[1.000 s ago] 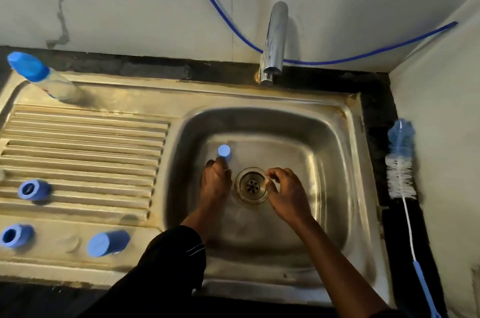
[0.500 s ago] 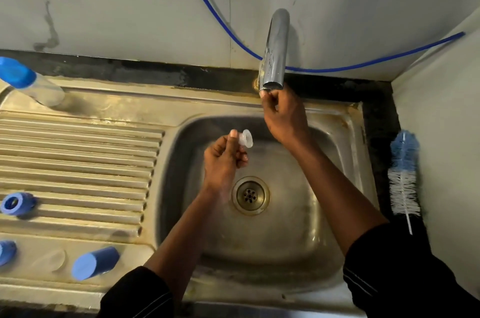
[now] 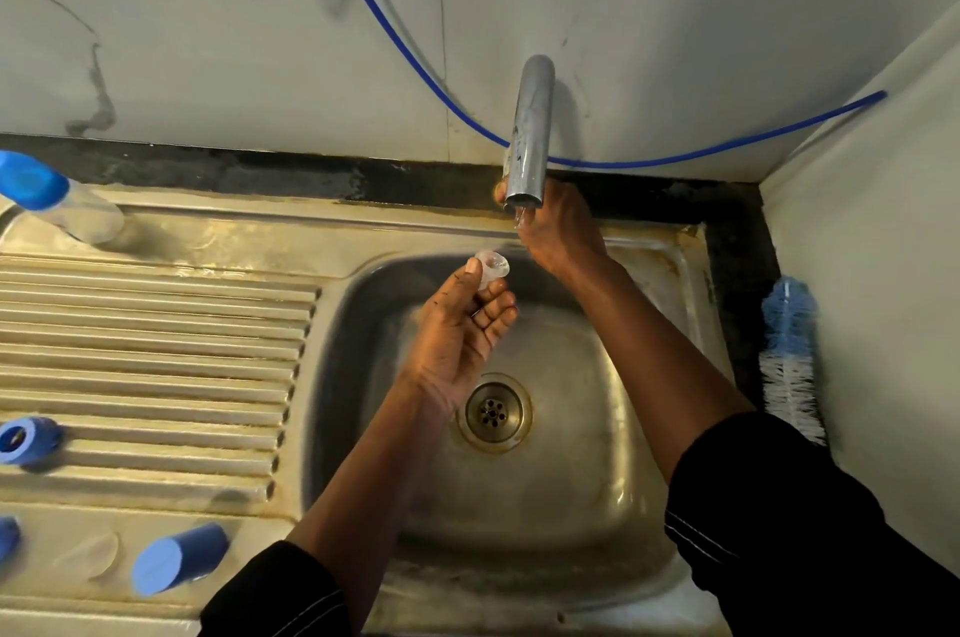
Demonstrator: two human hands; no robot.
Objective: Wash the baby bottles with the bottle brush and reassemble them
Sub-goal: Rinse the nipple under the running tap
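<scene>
The right hand [image 3: 558, 231] reaches behind the tap [image 3: 530, 127], whose spout covers its fingertips, so what its grip closes on cannot be told. The thumb of the left hand [image 3: 457, 340] covers part of the clear teat [image 3: 493, 266]. The left edge cuts off the bottle [image 3: 57, 199] and a blue piece [image 3: 6, 537]. The right sleeve [image 3: 805, 532] hides the handle of the brush [image 3: 789, 355].

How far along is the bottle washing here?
Done: a bottle is apart; a blue ring and blue cap lie on the drainboard. In hand: left hand pinches a clear teat near the tap, right hand behind it. Left, seemingly: brushing (bottle brush lies aside), reassembly.
</scene>
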